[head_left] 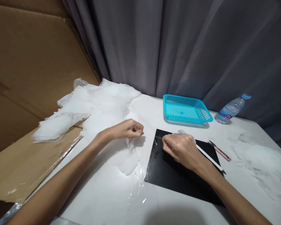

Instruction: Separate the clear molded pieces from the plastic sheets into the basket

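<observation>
My left hand (128, 129) is closed in a pinch just left of a black mat (175, 175) on the white table (112, 200). My right hand (181, 147) rests on the mat's upper part, fingers pinched. A thin clear strip or thread of plastic (157, 137) stretches between the two hands. A small clear plastic piece (181, 132) lies under the right hand. What the fingers grip is too thin to name with certainty.
A pile of clear plastic bags (93, 106) lies at the left, partly on cardboard (25, 156). A turquoise basket (186, 109), a water bottle (231, 109), a white rod (210, 159), a pink cutter (220, 150) and more plastic (259, 159) lie to the right.
</observation>
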The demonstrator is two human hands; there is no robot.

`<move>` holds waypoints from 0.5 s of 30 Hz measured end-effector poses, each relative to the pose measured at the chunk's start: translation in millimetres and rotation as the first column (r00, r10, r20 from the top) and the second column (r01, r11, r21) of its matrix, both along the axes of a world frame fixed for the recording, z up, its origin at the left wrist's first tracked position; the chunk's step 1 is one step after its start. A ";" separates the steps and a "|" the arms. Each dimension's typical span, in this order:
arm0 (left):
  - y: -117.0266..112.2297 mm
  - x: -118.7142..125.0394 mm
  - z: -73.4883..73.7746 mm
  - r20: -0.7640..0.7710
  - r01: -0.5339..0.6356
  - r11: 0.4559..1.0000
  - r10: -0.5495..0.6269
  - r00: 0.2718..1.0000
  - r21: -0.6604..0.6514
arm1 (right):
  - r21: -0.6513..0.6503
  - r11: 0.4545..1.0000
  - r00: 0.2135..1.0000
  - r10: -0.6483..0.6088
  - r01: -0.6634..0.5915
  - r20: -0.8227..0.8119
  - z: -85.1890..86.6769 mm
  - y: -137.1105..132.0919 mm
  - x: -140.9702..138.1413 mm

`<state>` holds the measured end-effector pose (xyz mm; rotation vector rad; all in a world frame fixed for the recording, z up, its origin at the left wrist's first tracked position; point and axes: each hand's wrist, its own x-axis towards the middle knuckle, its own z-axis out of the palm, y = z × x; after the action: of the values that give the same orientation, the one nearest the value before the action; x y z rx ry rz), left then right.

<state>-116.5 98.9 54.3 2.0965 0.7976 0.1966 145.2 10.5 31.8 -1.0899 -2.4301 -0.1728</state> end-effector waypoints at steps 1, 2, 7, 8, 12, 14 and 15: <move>4.2 -4.5 -2.9 0.000 -0.011 1.000 0.011 1.000 -0.015 | 0.013 1.000 1.000 0.008 -0.008 0.003 2.4 -1.6 3.3; 8.7 -10.1 -5.3 -0.001 -0.022 0.999 0.022 1.000 -0.027 | 0.021 1.000 1.000 0.009 -0.009 0.000 5.6 -3.6 7.3; 29.9 -42.2 -3.4 -0.001 -0.135 0.991 0.135 0.991 0.002 | 0.004 0.975 0.972 -0.219 0.220 -0.088 27.1 -12.3 35.0; 32.2 -45.6 -0.7 -0.003 -0.149 0.989 0.149 0.989 0.014 | 0.005 0.972 0.969 -0.233 0.234 -0.079 30.4 -13.3 38.7; 31.6 -43.4 7.4 -0.001 -0.156 0.986 0.157 0.988 0.057 | 0.142 0.988 0.996 -0.069 0.059 0.065 28.9 -17.5 30.0; 28.9 -39.6 7.2 -0.019 -0.134 0.990 0.135 0.991 0.038 | 0.124 0.987 0.981 0.083 -0.106 0.177 21.1 -22.2 14.7; 28.1 -39.1 6.1 -0.042 -0.126 0.992 0.127 0.991 0.022 | 0.061 0.980 0.960 0.169 -0.187 0.224 17.0 -25.7 6.9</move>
<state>-155.6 127.0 60.3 2.0755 0.9590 0.2293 152.1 -15.1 48.7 -0.8482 -2.6741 -0.3459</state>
